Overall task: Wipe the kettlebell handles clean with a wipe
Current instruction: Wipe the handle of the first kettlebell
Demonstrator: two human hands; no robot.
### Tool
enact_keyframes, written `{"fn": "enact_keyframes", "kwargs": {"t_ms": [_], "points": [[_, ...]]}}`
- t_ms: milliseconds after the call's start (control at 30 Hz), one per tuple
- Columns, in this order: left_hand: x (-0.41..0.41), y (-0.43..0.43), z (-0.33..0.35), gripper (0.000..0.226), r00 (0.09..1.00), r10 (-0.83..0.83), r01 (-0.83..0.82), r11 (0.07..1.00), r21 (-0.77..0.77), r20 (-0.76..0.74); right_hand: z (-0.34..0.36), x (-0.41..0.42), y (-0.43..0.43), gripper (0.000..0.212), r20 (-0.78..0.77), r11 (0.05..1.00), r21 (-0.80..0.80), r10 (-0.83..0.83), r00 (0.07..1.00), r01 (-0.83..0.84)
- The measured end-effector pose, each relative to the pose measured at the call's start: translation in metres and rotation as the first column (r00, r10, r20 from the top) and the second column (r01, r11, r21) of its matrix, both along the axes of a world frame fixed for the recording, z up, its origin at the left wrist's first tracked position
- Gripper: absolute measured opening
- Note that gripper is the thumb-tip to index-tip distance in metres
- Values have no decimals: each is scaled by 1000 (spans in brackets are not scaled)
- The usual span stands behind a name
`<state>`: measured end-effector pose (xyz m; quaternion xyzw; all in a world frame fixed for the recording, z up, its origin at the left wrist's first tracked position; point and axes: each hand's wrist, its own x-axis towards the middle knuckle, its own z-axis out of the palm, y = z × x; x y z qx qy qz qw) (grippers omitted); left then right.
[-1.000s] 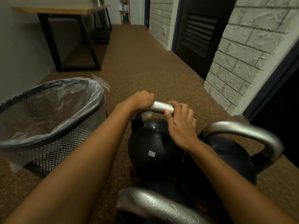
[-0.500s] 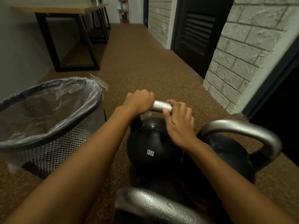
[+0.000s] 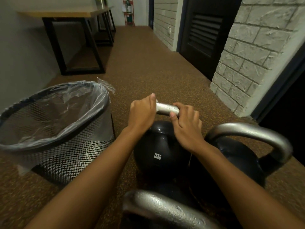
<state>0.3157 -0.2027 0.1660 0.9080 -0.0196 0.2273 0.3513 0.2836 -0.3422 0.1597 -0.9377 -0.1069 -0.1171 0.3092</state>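
A black 12 kg kettlebell (image 3: 158, 154) stands on the floor with its silver handle (image 3: 167, 109) on top. My left hand (image 3: 142, 113) grips the handle's left end, fingers curled round it. Only a pale edge of the wipe (image 3: 157, 104) shows at its palm. My right hand (image 3: 186, 124) grips the handle's right end, fingers over the top and thumb beneath. A second kettlebell (image 3: 239, 156) with a big silver handle sits to the right. The handle of a third kettlebell (image 3: 165, 210) lies at the bottom edge.
A black mesh waste bin (image 3: 54, 142) lined with a clear bag stands close on the left. Brown speckled floor (image 3: 148, 71) runs ahead. A wooden table with black legs (image 3: 66, 38) is at the far left; a brick pillar (image 3: 255, 55) and a dark door stand on the right.
My left hand has rolled round the handle's left end, thumb now on top, hiding the pale wipe that hung below it. My right hand keeps its grip. The view has tilted slightly.
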Motion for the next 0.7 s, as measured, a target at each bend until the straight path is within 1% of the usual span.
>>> {"fn": "enact_keyframes", "kwargs": {"t_ms": [100, 167, 233, 267, 333, 367, 400, 433, 500, 567, 633, 700], "points": [[-5, -5, -5, 48, 988, -100, 82, 986, 144, 118, 0, 0, -1, 40, -9, 1000, -6, -1, 1000, 1], [-8, 1, -14, 45, 968, -157, 126, 979, 159, 195, 0, 0, -1, 40, -14, 1000, -8, 1, 1000, -1], [-11, 9, -24, 40, 958, -169, 150, 984, 97, 232, 0, 1, -1, 40, -16, 1000, -12, 9, 1000, -9], [-12, 12, -27, 39, 964, -144, 139, 990, 40, 224, 0, 1, -1, 40, -16, 1000, -11, 12, 1000, -12], [-11, 9, -23, 39, 985, -56, 73, 992, -100, 163, 0, 1, -1, 40, -13, 1000, -7, 12, 1000, -12], [-7, 5, -18, 39, 993, -20, 36, 990, -137, 118, 0, 1, -1, 40, -12, 1000, -10, 9, 1000, -9], [-4, -1, -11, 40, 997, -1, 10, 992, -126, 73, 0, 1, 0, 41, -11, 1000, -14, 5, 1000, -5], [-1, -6, -5, 42, 998, 6, -2, 998, -66, 61, 0, 1, 0, 41, -11, 1000, -17, 2, 1000, -2], [-1, -12, -2, 47, 992, -35, 25, 996, 86, 118, -1, 2, -1, 40, -12, 1000, -17, 3, 1000, -3], [-6, -8, -10, 46, 968, -123, 87, 981, 171, 216, 0, 2, -1, 39, -19, 1000, -11, 10, 1000, -10], [-10, 2, -20, 40, 944, -181, 130, 973, 192, 277, 1, 1, -2, 39, -28, 1000, -8, 13, 1000, -13], [-9, 11, -24, 40, 962, -122, 99, 990, 104, 244, 2, 1, -2, 40, -34, 1000, -9, 19, 999, -19]]}}
